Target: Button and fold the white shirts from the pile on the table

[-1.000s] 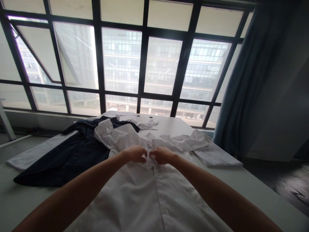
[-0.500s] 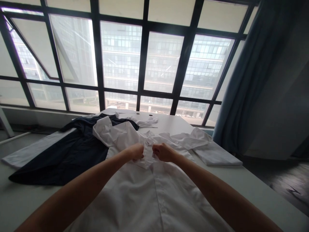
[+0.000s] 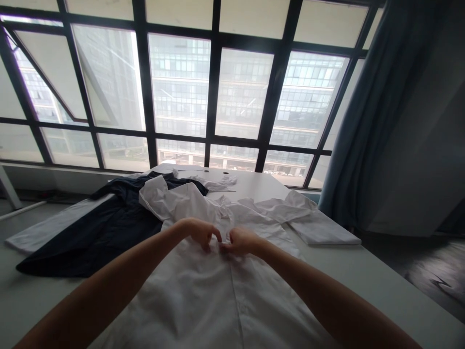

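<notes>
A white shirt (image 3: 189, 300) lies front up across the table, its collar and sleeves towards the window and its button placket running down the middle. My left hand (image 3: 201, 233) is at the upper placket, fingers curled and the index finger bent down onto the cloth. Close beside it, my right hand (image 3: 241, 241) pinches the placket edge between thumb and fingers. The small spot between the fingertips is slightly blurred, and I cannot make out a button there. The hands are a short gap apart.
A dark navy garment (image 3: 94, 237) lies left of the shirt, with white cloth (image 3: 43, 225) beneath it. Folded white cloth (image 3: 325, 232) sits at the right edge of the white table (image 3: 392, 286). Large windows stand behind, and a blue curtain (image 3: 358, 160) hangs at right.
Both hands have moved slightly down the placket towards me and closer together. The left index finger now bends down onto the cloth. The shirt stays in place.
</notes>
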Available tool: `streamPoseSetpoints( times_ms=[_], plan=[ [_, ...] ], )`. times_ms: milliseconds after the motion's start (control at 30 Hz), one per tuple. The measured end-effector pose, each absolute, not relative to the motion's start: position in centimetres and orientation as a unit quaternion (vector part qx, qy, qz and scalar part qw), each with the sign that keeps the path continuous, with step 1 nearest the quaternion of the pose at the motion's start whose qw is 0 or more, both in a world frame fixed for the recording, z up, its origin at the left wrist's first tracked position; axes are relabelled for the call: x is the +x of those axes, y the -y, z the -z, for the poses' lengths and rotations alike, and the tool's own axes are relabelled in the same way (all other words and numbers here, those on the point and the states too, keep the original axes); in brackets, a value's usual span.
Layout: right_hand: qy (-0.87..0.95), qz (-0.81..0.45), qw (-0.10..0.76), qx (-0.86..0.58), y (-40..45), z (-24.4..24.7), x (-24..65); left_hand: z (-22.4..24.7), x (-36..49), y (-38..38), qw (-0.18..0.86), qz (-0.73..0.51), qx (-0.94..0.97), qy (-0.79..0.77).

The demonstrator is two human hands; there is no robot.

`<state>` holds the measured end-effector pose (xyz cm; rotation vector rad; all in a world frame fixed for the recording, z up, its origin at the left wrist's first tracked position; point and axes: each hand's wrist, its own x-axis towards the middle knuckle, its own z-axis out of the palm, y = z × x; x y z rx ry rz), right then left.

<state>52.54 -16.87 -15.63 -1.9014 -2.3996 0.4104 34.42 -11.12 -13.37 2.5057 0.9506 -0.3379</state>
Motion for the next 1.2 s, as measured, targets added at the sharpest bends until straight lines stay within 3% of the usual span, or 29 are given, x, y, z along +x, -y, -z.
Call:
streamPoseSetpoints(
  times_ms=[333,467,867,1067,1200],
  plan=[
    [0.640,-0.372,0.135,-0.659,16.6,16.3,55.0,12.8,35.8,10.3,0.015,-0.109,0.904,-0.413],
    [0.619,-0.375,0.182,-0.665,16.4,17.3,55.4,14.7,37.2,10.2,-0.007,-0.110,0.898,-0.425],
    [0.679,-0.175,0.303,-0.645,15.2,19.2,55.1,16.7,38.2,12.2,0.067,-0.104,0.879,-0.460],
    [0.571,-0.358,0.341,-0.655,14.6,18.4,55.1,17.5,39.0,11.4,0.176,-0.101,0.843,-0.498],
    [0.551,-0.426,0.298,-0.653,14.7,16.6,55.2,17.9,39.3,10.3,0.219,-0.098,0.824,-0.514]
  ],
)
